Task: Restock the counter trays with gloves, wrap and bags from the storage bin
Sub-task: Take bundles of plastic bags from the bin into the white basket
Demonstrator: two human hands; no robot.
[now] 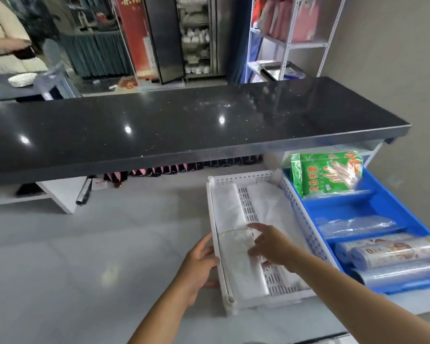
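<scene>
A white perforated tray (248, 181) sits on the pale counter and holds two stacks of white plastic bags (230, 214), the left stack bound by a rubber band. My left hand (199, 264) grips the tray's left rim. Spread flat, my right hand (271, 244) rests on the banded stack. To the right, a blue divided tray (345, 207) holds green packs of disposable gloves (328, 173) at the back, a clear bundle (355, 225) in the middle and rolls of wrap (392, 252) in front.
A black stone bar top (184, 125) runs across above the trays. A metal tube (83, 192) leans under it at the left. Metal shelving (286, 40) stands behind, and a person (5, 36) at the far left.
</scene>
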